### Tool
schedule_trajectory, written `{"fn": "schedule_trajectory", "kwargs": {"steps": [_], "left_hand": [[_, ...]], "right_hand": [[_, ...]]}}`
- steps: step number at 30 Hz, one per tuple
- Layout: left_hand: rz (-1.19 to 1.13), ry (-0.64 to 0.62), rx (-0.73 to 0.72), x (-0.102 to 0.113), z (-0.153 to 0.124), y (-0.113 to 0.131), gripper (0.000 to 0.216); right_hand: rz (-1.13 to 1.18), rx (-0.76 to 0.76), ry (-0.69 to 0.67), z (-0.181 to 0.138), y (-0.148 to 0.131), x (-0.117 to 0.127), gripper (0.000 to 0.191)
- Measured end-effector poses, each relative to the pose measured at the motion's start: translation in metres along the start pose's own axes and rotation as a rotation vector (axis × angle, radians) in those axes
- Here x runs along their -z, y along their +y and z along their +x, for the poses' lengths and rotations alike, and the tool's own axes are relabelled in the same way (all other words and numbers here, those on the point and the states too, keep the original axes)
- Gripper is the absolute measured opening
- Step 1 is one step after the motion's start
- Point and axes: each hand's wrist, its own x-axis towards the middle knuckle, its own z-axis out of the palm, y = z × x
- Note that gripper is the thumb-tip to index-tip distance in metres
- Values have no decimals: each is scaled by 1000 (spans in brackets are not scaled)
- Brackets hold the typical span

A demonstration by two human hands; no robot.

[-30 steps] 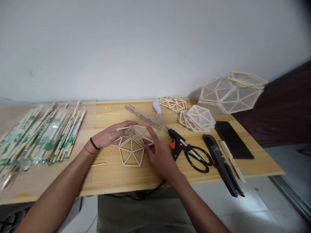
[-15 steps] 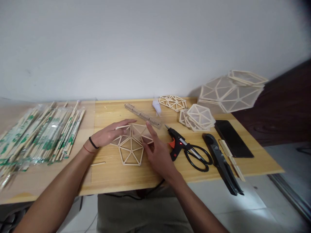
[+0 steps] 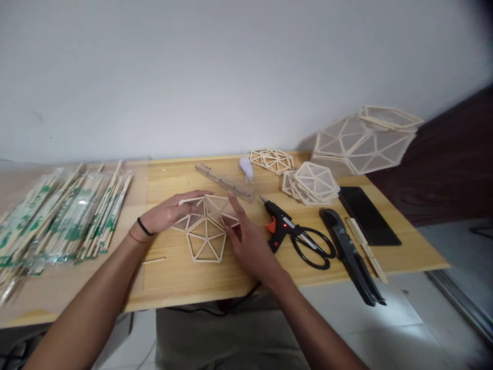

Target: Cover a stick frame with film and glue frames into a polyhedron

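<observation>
A frame of joined wooden-stick panels stands on the table between my hands. Its front pentagon is open between the sticks, while the panels behind carry a pale sheet. My left hand grips the frame's left side, thumb on the near face and fingers behind. On the right side, my right hand pinches the edge between its forefinger and thumb. A glue gun with a red light lies just right of my right hand, and black-handled scissors overlap it. One short stick lies to the left.
Bagged chopsticks cover the left side. A clear ruler, a small white bundle and stick panels lie at the back. Covered panels, a larger built frame, a cutter, a stick bundle and a phone occupy the right.
Both hands keep their hold on the stick frame, which stays in nearly the same place. The whole view has shifted slightly.
</observation>
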Motion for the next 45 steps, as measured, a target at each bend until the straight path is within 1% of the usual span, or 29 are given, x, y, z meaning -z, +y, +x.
{"fn": "schedule_trajectory", "kwargs": {"steps": [4,8,10,12,14,16,18,21,23,25,26,28,31,34,36,38,41,45], "left_hand": [[2,-1,-2,-1,0,1,49],[2,4,-8,-2,0,1,48],[9,9,1,-3,-1,0,49],[32,17,24,-3,-1,1,49],[60,15,39,-2,-1,2,47],[83,4,44,-1,-1,5,43],[102,4,51,1,-2,6,40],[121,12,49,5,-4,8,37],[125,5,34,8,-5,10,35],[130,13,22,10,-6,13,34],[131,24,21,11,-7,14,34],[123,52,20,13,-8,17,35],[96,120,0,12,-9,22,36],[75,205,-48,7,-10,27,36],[67,241,-83,1,-9,30,35],[65,244,-99,-4,-8,33,34],[69,222,-99,-11,-7,37,35],[56,212,-100,-14,-6,40,35]], "right_hand": [[3,20,-36,-3,0,6,76],[8,30,-74,-4,-1,7,83],[12,13,-69,-4,-2,7,81],[20,-10,-21,-4,-1,6,75],[53,-43,73,-3,2,4,72],[104,-83,167,-3,6,4,75],[110,-89,224,-2,8,4,79],[-61,6,279,-2,6,8,73],[-206,74,320,-4,0,9,62],[-258,106,335,-8,-7,6,50],[-237,106,330,-11,-10,4,45],[-120,78,309,-16,-14,-2,40],[173,-62,278,-20,-16,-11,42],[508,-257,137,-19,-18,-16,44],[652,-338,44,-16,-20,-18,47],[717,-387,27,-14,-22,-20,51],[761,-444,46,-11,-22,-24,57],[812,-472,49,-9,-20,-27,56]]}}
